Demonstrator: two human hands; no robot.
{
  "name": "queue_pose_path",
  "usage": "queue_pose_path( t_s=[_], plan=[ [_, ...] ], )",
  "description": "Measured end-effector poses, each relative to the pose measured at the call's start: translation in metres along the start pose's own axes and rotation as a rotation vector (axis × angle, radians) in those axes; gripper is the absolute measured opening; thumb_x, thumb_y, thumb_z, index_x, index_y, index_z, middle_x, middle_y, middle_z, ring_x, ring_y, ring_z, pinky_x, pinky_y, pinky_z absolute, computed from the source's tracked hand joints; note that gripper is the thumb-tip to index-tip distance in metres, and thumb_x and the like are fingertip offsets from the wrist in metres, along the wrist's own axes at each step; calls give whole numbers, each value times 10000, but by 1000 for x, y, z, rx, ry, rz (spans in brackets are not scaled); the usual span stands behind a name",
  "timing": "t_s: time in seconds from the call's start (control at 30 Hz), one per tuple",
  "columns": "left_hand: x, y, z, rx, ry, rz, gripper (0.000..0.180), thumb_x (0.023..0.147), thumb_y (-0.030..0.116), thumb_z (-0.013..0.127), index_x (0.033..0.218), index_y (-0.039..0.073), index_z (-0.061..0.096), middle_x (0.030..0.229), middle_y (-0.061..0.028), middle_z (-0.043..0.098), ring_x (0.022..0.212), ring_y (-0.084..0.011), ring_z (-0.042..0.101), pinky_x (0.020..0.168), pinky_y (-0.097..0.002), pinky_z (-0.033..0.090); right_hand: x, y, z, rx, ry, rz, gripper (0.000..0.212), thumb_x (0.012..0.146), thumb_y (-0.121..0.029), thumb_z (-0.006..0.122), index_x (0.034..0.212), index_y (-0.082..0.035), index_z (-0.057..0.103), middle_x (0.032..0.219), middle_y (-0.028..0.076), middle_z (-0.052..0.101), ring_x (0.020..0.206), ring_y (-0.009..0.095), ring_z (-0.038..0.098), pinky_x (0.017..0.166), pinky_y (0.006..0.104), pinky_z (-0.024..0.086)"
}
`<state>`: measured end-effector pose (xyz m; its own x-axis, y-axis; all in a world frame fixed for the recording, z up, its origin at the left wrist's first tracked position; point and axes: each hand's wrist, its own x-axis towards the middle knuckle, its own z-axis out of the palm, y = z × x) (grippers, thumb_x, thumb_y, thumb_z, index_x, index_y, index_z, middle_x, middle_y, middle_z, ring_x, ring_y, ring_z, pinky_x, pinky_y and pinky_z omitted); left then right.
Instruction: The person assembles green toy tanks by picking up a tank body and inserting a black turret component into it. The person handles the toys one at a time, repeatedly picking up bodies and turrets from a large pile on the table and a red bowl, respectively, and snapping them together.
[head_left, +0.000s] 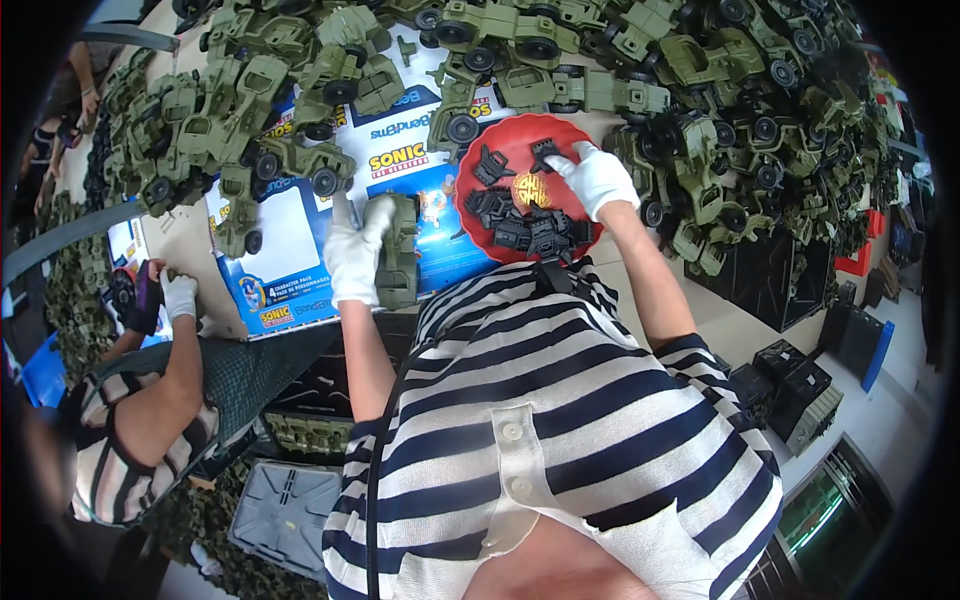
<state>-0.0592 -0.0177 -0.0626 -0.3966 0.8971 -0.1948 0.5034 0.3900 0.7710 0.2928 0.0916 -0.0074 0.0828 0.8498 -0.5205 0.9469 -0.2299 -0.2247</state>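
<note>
My left hand [355, 250], in a white glove, grips the side of an olive-green toy jeep [402, 255] on the printed cardboard, thumb over its near part. My right hand [600, 182], also gloved in white, is over the right rim of a red scalloped bowl [470, 170]. Its thumb and fingers close on a small black plastic part [544, 153] at the bowl's far side. Several more black parts [540, 232] are heaped in the near half of the bowl, and one loose black part [490, 165] lies near its left wall.
Piles of olive toy jeeps [720, 60] crowd the table's far side and right. Blue-and-white printed cardboard [455, 262] covers the table before me. At the left a co-worker's gloved hand [180, 297] is at work near a dark object. A grey crate [285, 515] stands below left.
</note>
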Motion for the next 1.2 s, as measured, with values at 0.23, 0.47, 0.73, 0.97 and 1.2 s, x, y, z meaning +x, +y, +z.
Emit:
queue_pose_path(
  t_s=[0.23,0.47,0.73,0.97,1.2],
  plan=[
    [-23,13,-2,19,-275,-59,1114,667,207,886,1525,14,204,1314,-241,575,1140,-281,621,955,-337,491,24,4,42,-474,107,-526,471,881,-263,601,1326,-115,560,1280,160,608,1038,366,641,833,460,522],
    [-26,-31,8,-151,-276,11,1107,696,218,870,1540,32,177,1280,-213,608,1112,-273,641,932,-331,506,6,-6,25,-184,191,-183,619,899,-520,574,1325,-72,549,1131,187,666,1026,345,657,874,453,520],
    [-28,53,-31,-349,-386,-59,986,721,171,856,1518,33,293,1178,-153,672,979,-169,674,823,-304,545,11,-13,53,-7,217,-415,588,923,-400,620,1387,-56,508,1143,171,662,1006,306,663,869,412,510],
    [-39,132,-25,-421,-672,31,956,717,246,863,1479,-22,350,1175,-161,680,1095,-191,646,957,-281,479,-20,-30,2,1236,-728,-520,522,966,-252,628,1423,-39,496,1047,17,650,748,51,502,647,211,424],
    [-35,145,-16,-386,-685,17,950,726,294,859,1466,-37,364,1172,-167,687,1071,-195,664,938,-279,493,-20,-28,13,1383,-794,-518,534,974,-271,627,1438,-50,482,834,-89,486,659,26,338,574,185,296]
  ],
)
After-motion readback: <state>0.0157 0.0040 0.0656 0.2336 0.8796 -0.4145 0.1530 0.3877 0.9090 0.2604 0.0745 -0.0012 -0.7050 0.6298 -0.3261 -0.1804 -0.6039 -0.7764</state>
